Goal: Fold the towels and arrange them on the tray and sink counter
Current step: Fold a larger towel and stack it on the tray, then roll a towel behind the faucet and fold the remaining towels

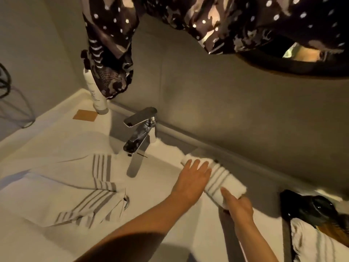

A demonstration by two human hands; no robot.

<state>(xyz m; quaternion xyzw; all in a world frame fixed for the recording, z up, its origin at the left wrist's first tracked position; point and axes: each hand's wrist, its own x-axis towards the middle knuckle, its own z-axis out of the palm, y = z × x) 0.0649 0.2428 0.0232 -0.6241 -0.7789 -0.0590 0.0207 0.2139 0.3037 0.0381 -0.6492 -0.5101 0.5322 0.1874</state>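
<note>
While the rolled striped towel [219, 181] lies right of centre in the frame on the sink counter [268, 193], both hands hold it. The left hand [192, 180] lies flat, fingers spread, on its upper end; the right hand [238, 207] grips its lower end, arm reaching from the bottom edge.

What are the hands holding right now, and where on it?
A rolled striped towel on the counter: the left hand lies flat on its far end, the right hand grips its near end.
</note>
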